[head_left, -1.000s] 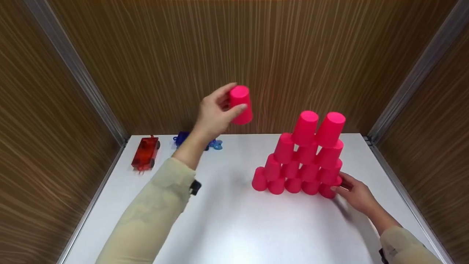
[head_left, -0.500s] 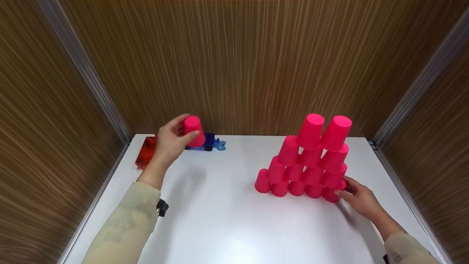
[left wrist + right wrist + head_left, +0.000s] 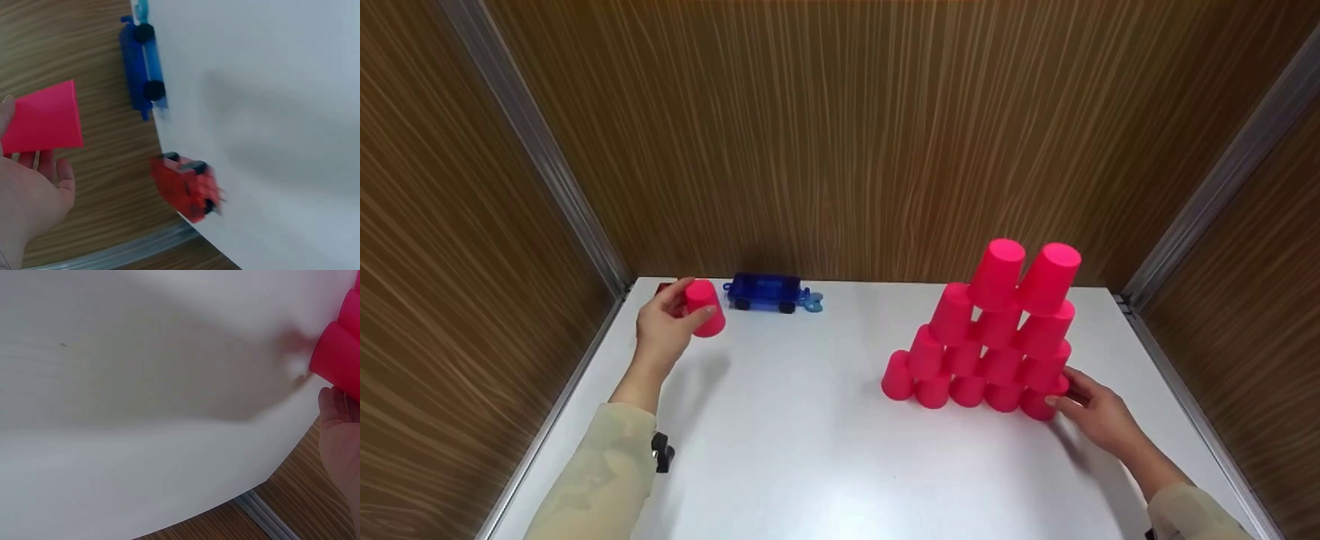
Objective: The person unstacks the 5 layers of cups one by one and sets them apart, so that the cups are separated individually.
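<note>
My left hand point(image 3: 660, 334) pinches a pink plastic cup point(image 3: 704, 295) between thumb and fingers, upside down and raised over the table's back left. In the left wrist view, the same cup point(image 3: 50, 121) appears apart from the tabletop. To the right stands a pyramid of inverted pink cups point(image 3: 999, 334), in four tiers, with two cups on top and a lone bottom cup point(image 3: 898, 377) at its left end. My right hand point(image 3: 1102, 421) holds the bottom right cup point(image 3: 1036, 406), thumb in front and fingers behind. Seen from the right wrist, the fingers point(image 3: 339, 405) lie against that cup.
A blue toy wagon point(image 3: 765, 292) with a light-blue end piece stands along the back edge. A red toy wagon point(image 3: 183, 188) sits at the back left corner, mostly covered by my left hand in the head view. Wood-grain panels point(image 3: 840, 142) enclose the white table point(image 3: 825, 450).
My left hand has carried its cup leftward and down, from over the middle to the back left, uncovering the blue wagon. The right hand stays at the pyramid's bottom right cup.
</note>
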Demonstrator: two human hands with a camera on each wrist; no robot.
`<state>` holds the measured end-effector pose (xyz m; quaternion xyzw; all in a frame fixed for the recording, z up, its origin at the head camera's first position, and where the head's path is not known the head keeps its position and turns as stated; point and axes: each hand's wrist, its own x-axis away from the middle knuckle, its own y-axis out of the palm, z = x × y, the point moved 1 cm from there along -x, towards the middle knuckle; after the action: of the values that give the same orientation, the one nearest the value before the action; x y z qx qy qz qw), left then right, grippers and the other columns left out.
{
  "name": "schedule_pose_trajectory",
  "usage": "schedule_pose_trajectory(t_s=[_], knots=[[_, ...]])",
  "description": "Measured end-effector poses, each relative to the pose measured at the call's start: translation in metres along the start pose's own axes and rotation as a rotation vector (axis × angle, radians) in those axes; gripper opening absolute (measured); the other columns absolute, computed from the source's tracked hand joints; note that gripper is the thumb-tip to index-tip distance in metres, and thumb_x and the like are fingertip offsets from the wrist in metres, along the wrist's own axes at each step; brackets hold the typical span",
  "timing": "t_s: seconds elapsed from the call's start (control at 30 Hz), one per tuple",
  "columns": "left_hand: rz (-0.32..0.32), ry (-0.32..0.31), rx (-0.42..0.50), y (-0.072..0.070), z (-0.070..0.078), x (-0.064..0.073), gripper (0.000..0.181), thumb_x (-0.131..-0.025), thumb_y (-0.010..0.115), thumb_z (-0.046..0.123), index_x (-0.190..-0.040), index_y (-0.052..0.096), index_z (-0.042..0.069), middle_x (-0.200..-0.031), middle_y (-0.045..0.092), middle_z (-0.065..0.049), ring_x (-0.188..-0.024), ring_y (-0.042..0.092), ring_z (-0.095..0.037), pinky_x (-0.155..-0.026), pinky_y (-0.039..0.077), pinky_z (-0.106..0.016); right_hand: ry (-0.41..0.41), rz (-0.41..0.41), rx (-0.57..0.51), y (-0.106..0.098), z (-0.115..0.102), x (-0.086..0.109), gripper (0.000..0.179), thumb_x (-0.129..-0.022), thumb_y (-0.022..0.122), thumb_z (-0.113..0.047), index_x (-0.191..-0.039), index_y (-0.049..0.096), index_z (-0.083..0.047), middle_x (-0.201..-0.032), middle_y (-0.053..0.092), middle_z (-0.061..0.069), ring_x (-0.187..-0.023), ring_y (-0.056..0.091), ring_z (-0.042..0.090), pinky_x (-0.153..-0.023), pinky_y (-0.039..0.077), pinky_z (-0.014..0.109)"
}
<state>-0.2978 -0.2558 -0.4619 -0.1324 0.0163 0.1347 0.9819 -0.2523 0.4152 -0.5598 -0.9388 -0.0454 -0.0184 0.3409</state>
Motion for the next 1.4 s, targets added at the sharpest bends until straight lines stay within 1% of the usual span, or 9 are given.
schedule_pose_trajectory(t_s=[0.23, 0.43, 0.6, 0.73, 0.87, 0.97, 1.07, 1.17, 1.4], knots=[[0.032, -0.089, -0.014, -0.006, -0.032, -0.002, 0.073, -0.097, 0.08, 0.016, -0.162, 0.045, 0.015, -0.161, 0.047, -0.015, -0.147, 0.044, -0.035, -0.117, 0.045, -0.048, 0.013, -0.003, -0.019, -0.002, 0.002, 0.002, 0.082, -0.102, 0.073, -0.04, -0.165, 0.034, -0.005, -0.153, 0.05, 0.028, -0.137, 0.053, 0.051, -0.093, 0.059, 0.028], [0.041, -0.154, -0.032, -0.004, -0.06, -0.003, 0.073, -0.098, 0.079, 0.014, -0.162, 0.045, 0.015, -0.163, 0.046, -0.016, -0.148, 0.042, -0.036, -0.117, 0.045, -0.048, 0.0, 0.009, -0.014, -0.002, 0.003, 0.005, 0.079, -0.102, 0.073, -0.037, -0.164, 0.036, -0.004, -0.152, 0.051, 0.028, -0.137, 0.053, 0.051, -0.091, 0.059, 0.024], [0.038, -0.194, -0.046, -0.002, -0.078, -0.004, 0.073, -0.099, 0.077, 0.011, -0.163, 0.043, 0.015, -0.162, 0.046, -0.017, -0.149, 0.041, -0.037, -0.119, 0.042, -0.049, 0.013, -0.004, -0.026, -0.002, 0.001, 0.005, 0.08, -0.102, 0.073, -0.037, -0.165, 0.034, -0.005, -0.153, 0.05, 0.027, -0.137, 0.052, 0.05, -0.093, 0.059, 0.027], [0.032, -0.19, -0.054, -0.001, -0.088, -0.004, 0.072, -0.099, 0.076, 0.009, -0.163, 0.043, 0.012, -0.161, 0.047, -0.019, -0.15, 0.041, -0.038, -0.12, 0.04, -0.05, 0.029, 0.003, -0.033, -0.001, 0.001, 0.006, 0.08, -0.102, 0.073, -0.037, -0.165, 0.035, -0.006, -0.152, 0.051, 0.026, -0.136, 0.053, 0.049, -0.092, 0.059, 0.027], [0.035, -0.188, -0.057, 0.001, -0.095, -0.002, 0.07, -0.099, 0.076, 0.007, -0.162, 0.045, 0.009, -0.16, 0.046, -0.023, -0.149, 0.042, -0.04, -0.119, 0.042, -0.049, 0.006, 0.018, -0.012, -0.001, 0.001, 0.008, 0.075, -0.104, 0.072, -0.033, -0.164, 0.037, -0.004, -0.15, 0.053, 0.027, -0.135, 0.055, 0.049, -0.092, 0.059, 0.025], [0.039, -0.206, -0.046, 0.001, -0.1, -0.001, 0.07, -0.098, 0.076, 0.007, -0.161, 0.046, 0.009, -0.161, 0.046, -0.024, -0.149, 0.042, -0.04, -0.118, 0.043, -0.049, -0.004, 0.022, 0.009, -0.001, 0.001, 0.009, 0.073, -0.104, 0.071, -0.032, -0.163, 0.037, -0.004, -0.149, 0.054, 0.027, -0.134, 0.056, 0.049, -0.092, 0.058, 0.025], [0.034, -0.22, -0.021, -0.001, -0.103, 0.0, 0.071, -0.098, 0.076, 0.007, -0.162, 0.045, 0.009, -0.162, 0.045, -0.023, -0.149, 0.042, -0.04, -0.118, 0.042, -0.048, 0.004, 0.023, 0.007, 0.0, 0.001, 0.009, 0.074, -0.104, 0.071, -0.033, -0.163, 0.037, -0.005, -0.15, 0.054, 0.026, -0.135, 0.055, 0.049, -0.093, 0.059, 0.028], [0.029, -0.213, -0.008, -0.002, -0.106, 0.0, 0.071, -0.098, 0.076, 0.006, -0.161, 0.044, 0.007, -0.162, 0.045, -0.024, -0.149, 0.043, -0.04, -0.118, 0.042, -0.048, -0.001, 0.022, -0.006, 0.0, 0.0, 0.009, 0.075, -0.103, 0.072, -0.034, -0.163, 0.038, -0.005, -0.15, 0.054, 0.027, -0.136, 0.054, 0.05, -0.094, 0.06, 0.032], [0.024, -0.238, -0.012, -0.004, -0.114, 0.001, 0.071, -0.098, 0.077, 0.008, -0.162, 0.044, 0.01, -0.162, 0.045, -0.022, -0.149, 0.043, -0.039, -0.119, 0.04, -0.048, 0.017, 0.003, -0.023, 0.002, 0.002, 0.007, 0.078, -0.102, 0.074, -0.034, -0.164, 0.036, -0.006, -0.152, 0.051, 0.026, -0.137, 0.052, 0.05, -0.096, 0.06, 0.035]])
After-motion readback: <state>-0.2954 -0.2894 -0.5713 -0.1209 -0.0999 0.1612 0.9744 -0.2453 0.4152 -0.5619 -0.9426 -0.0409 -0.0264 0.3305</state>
